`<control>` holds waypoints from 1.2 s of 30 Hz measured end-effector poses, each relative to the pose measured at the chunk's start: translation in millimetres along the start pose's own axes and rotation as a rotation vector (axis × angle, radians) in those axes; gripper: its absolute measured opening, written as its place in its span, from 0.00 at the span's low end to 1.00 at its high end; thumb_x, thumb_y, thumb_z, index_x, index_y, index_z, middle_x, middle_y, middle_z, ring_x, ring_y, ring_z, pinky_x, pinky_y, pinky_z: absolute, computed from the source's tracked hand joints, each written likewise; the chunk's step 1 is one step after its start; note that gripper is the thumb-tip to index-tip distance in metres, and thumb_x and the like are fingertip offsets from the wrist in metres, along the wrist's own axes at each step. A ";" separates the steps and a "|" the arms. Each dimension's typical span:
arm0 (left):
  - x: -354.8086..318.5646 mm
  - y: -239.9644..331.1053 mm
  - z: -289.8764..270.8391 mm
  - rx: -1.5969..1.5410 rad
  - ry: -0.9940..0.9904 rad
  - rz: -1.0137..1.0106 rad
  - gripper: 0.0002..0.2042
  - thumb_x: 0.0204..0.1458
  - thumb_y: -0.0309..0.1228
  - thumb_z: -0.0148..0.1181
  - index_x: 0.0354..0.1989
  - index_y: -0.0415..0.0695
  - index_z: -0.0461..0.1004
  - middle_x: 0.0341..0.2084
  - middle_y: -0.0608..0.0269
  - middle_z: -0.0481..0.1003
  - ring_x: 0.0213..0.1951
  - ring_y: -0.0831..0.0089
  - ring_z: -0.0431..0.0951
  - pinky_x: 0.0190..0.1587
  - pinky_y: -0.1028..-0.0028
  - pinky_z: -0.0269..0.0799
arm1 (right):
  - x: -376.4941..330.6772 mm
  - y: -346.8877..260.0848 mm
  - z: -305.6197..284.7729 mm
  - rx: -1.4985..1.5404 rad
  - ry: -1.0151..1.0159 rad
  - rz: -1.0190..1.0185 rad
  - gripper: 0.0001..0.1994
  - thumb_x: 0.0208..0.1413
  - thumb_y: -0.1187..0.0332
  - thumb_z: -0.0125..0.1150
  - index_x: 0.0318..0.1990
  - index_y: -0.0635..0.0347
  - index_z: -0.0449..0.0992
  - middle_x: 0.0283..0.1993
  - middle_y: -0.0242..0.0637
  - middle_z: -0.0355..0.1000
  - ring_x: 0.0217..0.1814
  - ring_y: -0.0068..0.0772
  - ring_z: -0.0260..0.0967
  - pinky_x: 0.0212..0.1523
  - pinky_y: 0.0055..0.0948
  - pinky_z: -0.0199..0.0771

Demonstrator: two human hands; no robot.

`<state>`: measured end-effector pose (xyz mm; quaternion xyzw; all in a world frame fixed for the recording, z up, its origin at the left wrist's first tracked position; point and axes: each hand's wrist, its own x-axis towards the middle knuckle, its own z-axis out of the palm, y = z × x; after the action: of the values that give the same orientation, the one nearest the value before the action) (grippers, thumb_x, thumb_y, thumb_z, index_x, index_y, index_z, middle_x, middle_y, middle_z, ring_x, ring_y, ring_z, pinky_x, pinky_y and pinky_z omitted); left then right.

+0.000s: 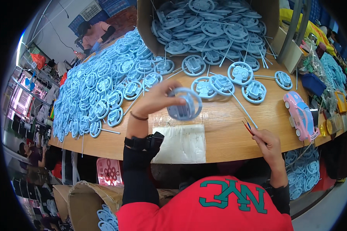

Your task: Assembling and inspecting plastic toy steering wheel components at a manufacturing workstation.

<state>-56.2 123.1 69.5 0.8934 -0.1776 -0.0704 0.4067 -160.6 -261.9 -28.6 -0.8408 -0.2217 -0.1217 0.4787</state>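
My left hand (162, 98) is raised over the table, closed on a light blue plastic toy steering wheel (196, 101), slightly blurred by motion. Below it, a worn white sheet (184, 144) lies at the table's front edge. To the right, my right hand (268, 144) is closed on a slim two-tipped tool (249, 127), red and dark, tweezer-like; its exact kind is unclear. Beyond the hands lie several more steering wheels (240, 74), some face up, some showing their hollow backs. One near my right hand has a long thin blue rod (244, 109) attached.
A large heap of steering wheels (104, 84) covers the table's left side. An open cardboard box (145, 29) full of them stands at the back. A pink and blue toy car (300, 115) sits at right. Another cardboard box (85, 208) is below left. A co-worker (95, 34) sits beyond the heap.
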 end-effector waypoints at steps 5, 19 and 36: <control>12.3 18.8 33.0 -0.886 0.291 0.129 0.15 0.54 0.30 0.64 0.48 0.41 0.70 0.37 0.67 0.75 0.38 0.79 0.74 0.38 0.79 0.72 | 5.9 -23.5 -0.6 -0.040 0.030 -0.092 0.16 0.51 0.81 0.60 0.48 0.60 0.78 0.34 0.41 0.75 0.33 0.36 0.74 0.32 0.29 0.71; 32.7 26.8 190.0 -1.262 0.131 -0.107 0.12 0.62 0.33 0.52 0.49 0.38 0.67 0.41 0.62 0.75 0.40 0.75 0.77 0.41 0.72 0.78 | 27.2 -16.5 12.2 -0.420 -0.010 -0.060 0.16 0.52 0.74 0.56 0.49 0.50 0.78 0.31 0.35 0.72 0.30 0.39 0.73 0.28 0.37 0.72; 30.4 31.1 181.2 -1.216 -0.201 -0.135 0.24 0.64 0.47 0.45 0.55 0.38 0.66 0.46 0.57 0.75 0.46 0.70 0.78 0.49 0.68 0.77 | 26.0 -6.2 9.7 -0.298 0.038 -0.138 0.12 0.54 0.69 0.61 0.46 0.44 0.80 0.35 0.35 0.75 0.32 0.40 0.74 0.29 0.36 0.73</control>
<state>-85.1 -34.3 -26.0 0.5000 -0.0859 -0.2683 0.8189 -140.9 -244.2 -18.1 -0.8827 -0.2497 -0.2017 0.3433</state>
